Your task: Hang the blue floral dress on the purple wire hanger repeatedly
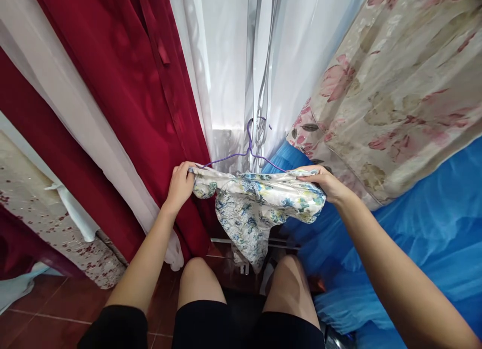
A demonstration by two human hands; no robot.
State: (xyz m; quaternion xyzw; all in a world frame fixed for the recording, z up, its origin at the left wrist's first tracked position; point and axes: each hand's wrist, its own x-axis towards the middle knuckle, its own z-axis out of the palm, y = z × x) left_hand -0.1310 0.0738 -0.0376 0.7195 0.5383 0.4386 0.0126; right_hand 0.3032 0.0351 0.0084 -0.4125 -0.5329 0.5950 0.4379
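A white garment with a blue and yellow floral print (244, 208) hangs on a thin purple hanger (249, 149) in front of me. My left hand (181, 184) is closed on the garment's left shoulder, thumb toward the hanger's end. On the opposite shoulder, my right hand (324, 181) pinches the cloth between thumb and fingers. The hanger's hook rises above the cloth, close to some light-coloured straps (259, 103). Both ends of the hanger are hidden under the fabric, and the garment's lower part hangs down toward my knees.
Long red curtains (124, 88) and white cloth (226, 63) hang at the left and centre. Floral fabric (399, 98) and blue gauzy fabric (422, 238) fill the right. Red tiles (64, 299) cover the floor. A metal bar (278, 244) runs low behind the garment.
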